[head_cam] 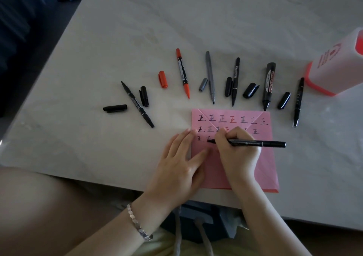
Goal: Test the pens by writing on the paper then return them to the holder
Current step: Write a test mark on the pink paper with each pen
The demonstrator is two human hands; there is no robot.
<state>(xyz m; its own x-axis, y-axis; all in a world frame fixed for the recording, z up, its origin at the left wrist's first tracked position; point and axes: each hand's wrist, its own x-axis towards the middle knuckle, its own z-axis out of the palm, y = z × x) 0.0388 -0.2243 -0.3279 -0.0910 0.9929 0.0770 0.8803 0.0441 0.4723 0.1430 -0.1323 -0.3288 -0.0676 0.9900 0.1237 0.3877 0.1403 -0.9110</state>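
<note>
So the right hand (237, 149) has its fingers (222, 136) pinching a slim black marker pen (255, 143), tip on the pink square paper (263, 157) just left of them. The left hand (180, 157) presses flat beside it, fingers straight. Beyond them, uncapped pens (210, 75) fan over the pale marble tabletop (137, 30), and the white-and-orange plastic holder (337, 65) sits far right.

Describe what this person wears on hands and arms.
Both hands are bare, without gloves: the left hand and the right hand. No sleeves show on either forearm. A silver metal bracelet of flat angular links circles the left wrist. No rings are visible.
</note>
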